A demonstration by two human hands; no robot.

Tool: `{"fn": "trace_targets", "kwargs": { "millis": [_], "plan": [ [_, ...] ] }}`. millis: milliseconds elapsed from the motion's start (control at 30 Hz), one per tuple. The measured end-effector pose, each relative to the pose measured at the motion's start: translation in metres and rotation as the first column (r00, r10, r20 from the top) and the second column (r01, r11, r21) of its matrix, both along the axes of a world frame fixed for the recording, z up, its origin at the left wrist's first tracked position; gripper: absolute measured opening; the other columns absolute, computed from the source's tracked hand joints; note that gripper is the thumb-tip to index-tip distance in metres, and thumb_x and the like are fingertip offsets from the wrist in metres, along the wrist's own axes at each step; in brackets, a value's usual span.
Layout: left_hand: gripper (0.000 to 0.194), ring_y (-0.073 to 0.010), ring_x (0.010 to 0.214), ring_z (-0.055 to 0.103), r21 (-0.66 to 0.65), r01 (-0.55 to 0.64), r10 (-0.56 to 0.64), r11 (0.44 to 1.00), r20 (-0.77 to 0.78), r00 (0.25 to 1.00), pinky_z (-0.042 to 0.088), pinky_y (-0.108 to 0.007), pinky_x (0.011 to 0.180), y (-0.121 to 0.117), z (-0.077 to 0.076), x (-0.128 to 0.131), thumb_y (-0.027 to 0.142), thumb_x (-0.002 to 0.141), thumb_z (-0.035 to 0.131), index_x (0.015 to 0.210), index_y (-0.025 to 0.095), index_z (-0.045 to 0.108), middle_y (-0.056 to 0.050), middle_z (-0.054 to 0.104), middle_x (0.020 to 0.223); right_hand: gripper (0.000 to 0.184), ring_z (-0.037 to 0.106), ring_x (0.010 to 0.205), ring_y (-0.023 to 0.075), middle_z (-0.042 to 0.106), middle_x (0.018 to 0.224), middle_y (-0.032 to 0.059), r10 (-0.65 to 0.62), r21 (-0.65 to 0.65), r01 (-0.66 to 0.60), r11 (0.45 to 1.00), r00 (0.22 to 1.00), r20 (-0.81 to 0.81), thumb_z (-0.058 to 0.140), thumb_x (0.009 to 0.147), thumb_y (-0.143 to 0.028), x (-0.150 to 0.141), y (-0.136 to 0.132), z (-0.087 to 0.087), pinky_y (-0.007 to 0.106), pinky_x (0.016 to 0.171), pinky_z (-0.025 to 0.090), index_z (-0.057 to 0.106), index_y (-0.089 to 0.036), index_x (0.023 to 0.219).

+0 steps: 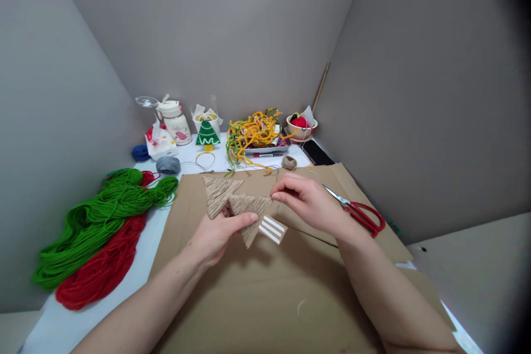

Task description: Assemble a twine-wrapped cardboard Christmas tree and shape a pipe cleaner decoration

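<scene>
The left hand [219,233] is closed in a pinch, thumb laid over the nearer triangle [256,206], fingers behind it. That twine-wrapped triangle sits at two o'clock from the hand's middle, its point toward the person. The farther triangle [218,194], wrapped alike, lies at twelve o'clock, just beyond the knuckles; whether the two are joined, I cannot tell.

The right hand [307,202] has thumb and forefinger tips together at the nearer triangle's right corner, which lies at nine o'clock from it; whether a strand is between them is too small to see. A white-striped card [272,229] is at three o'clock from the left hand, just beside the triangle's edge.

Farther out on the cardboard [265,304], a twine ball [289,163] rests at eleven o'clock from the right hand and red-handled scissors [352,208] between three and four. From the left hand, green yarn [103,213] lies at nine o'clock, and a small green tree [207,133] stands at twelve.
</scene>
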State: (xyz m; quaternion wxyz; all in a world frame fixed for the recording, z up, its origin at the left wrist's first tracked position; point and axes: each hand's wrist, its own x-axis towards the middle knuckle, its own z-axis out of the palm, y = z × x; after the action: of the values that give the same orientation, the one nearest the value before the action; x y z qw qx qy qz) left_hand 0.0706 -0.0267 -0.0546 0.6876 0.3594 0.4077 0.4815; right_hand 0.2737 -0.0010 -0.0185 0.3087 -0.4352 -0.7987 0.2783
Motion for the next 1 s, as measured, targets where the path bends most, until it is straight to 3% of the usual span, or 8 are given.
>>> {"fn": "trace_targets", "kwargs": {
  "millis": [67, 167, 267, 400, 500, 633, 933, 1000],
  "plan": [
    [0.059, -0.0266, 0.106, 0.059, -0.017, 0.044, -0.044, 0.999, 0.003, 0.999, 0.043, -0.04, 0.095, -0.001, 0.0, -0.001, 0.015, 0.059, 0.077, 0.115, 0.021, 0.06, -0.011, 0.065, 0.112, 0.019, 0.052, 0.071, 0.012, 0.06, 0.078, 0.0011, 0.099, -0.224, -0.113, 0.968, 0.992, -0.074, 0.052, 0.085, -0.032, 0.006, 0.008, -0.004, 0.024, 0.066, 0.04, 0.062, -0.017, 0.082],
    [0.06, -0.0271, 0.106, 0.059, -0.023, 0.11, -0.111, 0.994, -0.015, 0.994, 0.044, -0.04, 0.093, -0.001, 0.0, -0.003, 0.013, 0.058, 0.077, 0.115, 0.022, 0.06, -0.011, 0.066, 0.11, 0.023, 0.048, 0.065, 0.0098, 0.058, 0.072, -0.001, 0.189, -0.503, -0.279, 0.818, 0.956, -0.223, 0.058, 0.08, -0.038, 0.015, 0.018, -0.012, 0.023, 0.061, 0.037, 0.063, -0.015, 0.082],
    [0.057, -0.0241, 0.104, 0.06, -0.017, 0.133, -0.133, 0.991, -0.016, 0.991, 0.046, -0.035, 0.092, 0.0, -0.001, -0.003, 0.013, 0.06, 0.077, 0.113, 0.022, 0.061, -0.009, 0.066, 0.11, 0.024, 0.039, 0.057, 0.0064, 0.05, 0.063, -0.0038, 0.147, -0.622, -0.331, 0.709, 0.933, -0.328, 0.064, 0.074, -0.037, 0.017, 0.024, -0.021, 0.021, 0.054, 0.029, 0.062, -0.014, 0.077],
    [0.044, -0.0215, 0.096, 0.063, -0.102, 0.122, -0.121, 0.987, 0.011, 0.993, 0.051, -0.03, 0.083, 0.005, -0.004, -0.002, 0.016, 0.063, 0.075, 0.106, 0.017, 0.063, -0.01, 0.067, 0.108, 0.023, 0.032, 0.051, 0.0045, 0.045, 0.058, -0.0052, -0.027, -0.708, -0.33, 0.624, 0.897, -0.442, 0.069, 0.067, -0.034, 0.008, 0.026, -0.03, 0.02, 0.049, 0.022, 0.059, -0.013, 0.07],
    [0.038, -0.0191, 0.084, 0.066, -0.177, 0.098, -0.094, 0.979, 0.027, 0.995, 0.053, -0.028, 0.074, 0.009, -0.007, -0.002, 0.019, 0.065, 0.074, 0.101, 0.013, 0.064, -0.011, 0.068, 0.103, 0.022, 0.028, 0.05, 0.0038, 0.042, 0.058, -0.0058, -0.135, -0.726, -0.336, 0.6, 0.852, -0.506, 0.07, 0.065, -0.03, 0.001, 0.028, -0.036, 0.02, 0.048, 0.019, 0.057, -0.013, 0.067],
    [0.035, -0.0164, 0.074, 0.066, -0.215, 0.153, -0.146, 0.965, 0.048, 0.988, 0.053, -0.028, 0.071, 0.01, -0.01, -0.001, 0.019, 0.065, 0.075, 0.097, 0.011, 0.063, -0.011, 0.07, 0.093, 0.018, 0.026, 0.05, 0.0039, 0.037, 0.056, -0.0069, -0.174, -0.736, -0.357, 0.575, 0.826, -0.536, 0.069, 0.066, -0.027, 0.0, 0.03, -0.042, 0.02, 0.048, 0.018, 0.057, -0.013, 0.068],
    [0.033, -0.0141, 0.07, 0.066, -0.229, 0.149, -0.149, 0.962, 0.018, 0.989, 0.052, -0.024, 0.071, 0.006, -0.011, 0.001, 0.014, 0.061, 0.077, 0.091, 0.013, 0.064, -0.006, 0.071, 0.079, 0.017, 0.031, 0.052, 0.0047, 0.04, 0.056, -0.0059, -0.093, -0.712, -0.446, 0.542, 0.81, -0.579, 0.069, 0.07, -0.027, 0.003, 0.033, -0.05, 0.02, 0.049, 0.022, 0.059, -0.013, 0.07],
    [0.032, -0.0137, 0.069, 0.066, -0.22, 0.156, -0.153, 0.963, 0.031, 0.988, 0.052, -0.024, 0.07, 0.005, -0.009, 0.001, 0.014, 0.061, 0.077, 0.091, 0.013, 0.065, -0.006, 0.071, 0.079, 0.018, 0.036, 0.053, 0.0052, 0.044, 0.058, -0.0048, -0.062, -0.687, -0.45, 0.571, 0.811, -0.582, 0.068, 0.071, -0.03, 0.004, 0.032, -0.05, 0.02, 0.052, 0.027, 0.061, -0.014, 0.073]
  ]
}}
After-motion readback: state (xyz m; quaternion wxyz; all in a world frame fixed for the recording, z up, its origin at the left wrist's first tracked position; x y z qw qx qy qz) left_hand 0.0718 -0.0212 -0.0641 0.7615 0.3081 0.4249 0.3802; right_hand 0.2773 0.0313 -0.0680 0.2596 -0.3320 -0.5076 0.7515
